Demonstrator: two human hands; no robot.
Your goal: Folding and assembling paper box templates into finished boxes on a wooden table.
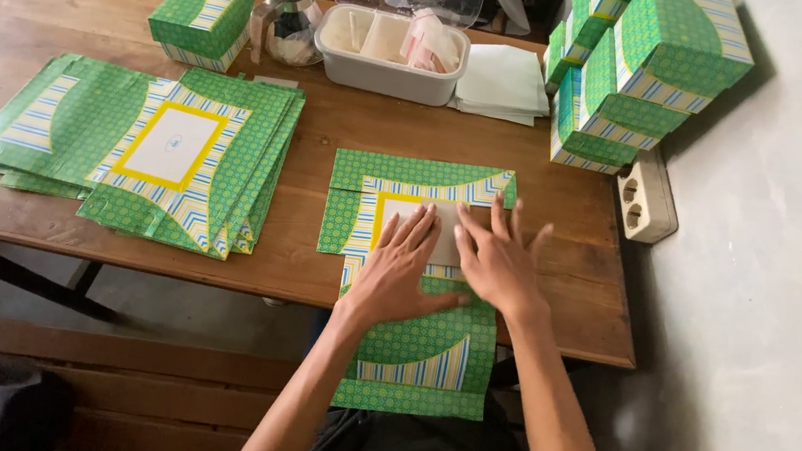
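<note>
My left hand (398, 274) and my right hand (496, 259) lie flat, side by side, on a green flat box sheet (413, 343). My grip holds nothing; my fingers are spread wide and just press down. The sheet lies on the tabletop (311, 135) and hangs over its near edge. A pile of sheets (153, 152) is to the left, and folded green boxes (640, 66) are stacked at the far right.

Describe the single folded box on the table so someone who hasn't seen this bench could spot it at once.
Start at the wooden table and look to its far left part, behind the fanned stack of flat green sheets. There stands one assembled box, just left of a glass jar. Unlike the pile of boxes by the wall on the right, it stands alone.
</note>
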